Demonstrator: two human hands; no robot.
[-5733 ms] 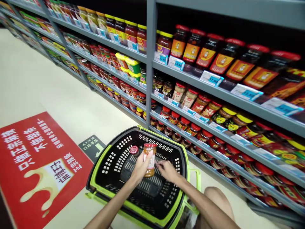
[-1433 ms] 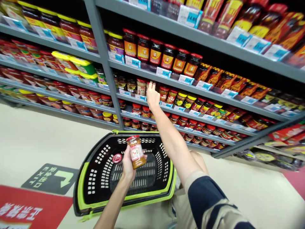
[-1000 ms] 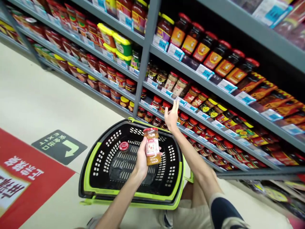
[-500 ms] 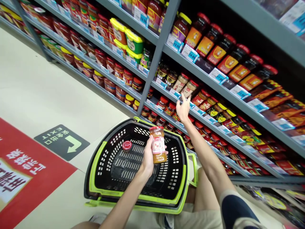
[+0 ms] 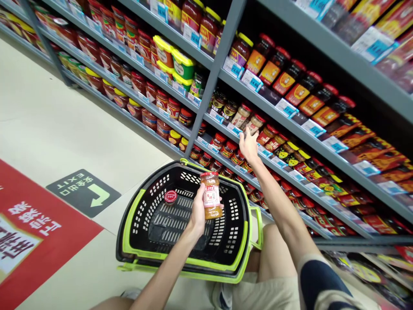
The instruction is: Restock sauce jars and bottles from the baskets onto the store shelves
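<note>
A clear glass jar with a red lid, orange-brown contents and a white-and-pink label (image 5: pixel 211 196) is held over the black plastic basket with a lime-green rim (image 5: pixel 219 264), between the basket's middle and its right edge. It is gripped by the left hand (image 5: pixel 199 206), with the fingers clamped around its side and back; the label is thus left uncovered and turned upward, seemingly so that it can be read. The lid is kept uppermost.

Inside the basket, toward its far left corner, a round red lid with white lettering (image 5: pixel 170 197) is seen; what lies beneath it is mostly hidden.

Beyond the basket's far edge, the right hand (image 5: pixel 249 144) is extended to the front edge of the grey metal shelving (image 5: pixel 218 71). Its fingers are spread apart beside a pale beige jar with a red lid (image 5: pixel 255 122); whether that jar is touched cannot be told. Jars are lined along the shelf fronts above white-and-blue price tags (image 5: pixel 251 80), presumably so that labels and prices can be matched.
</note>
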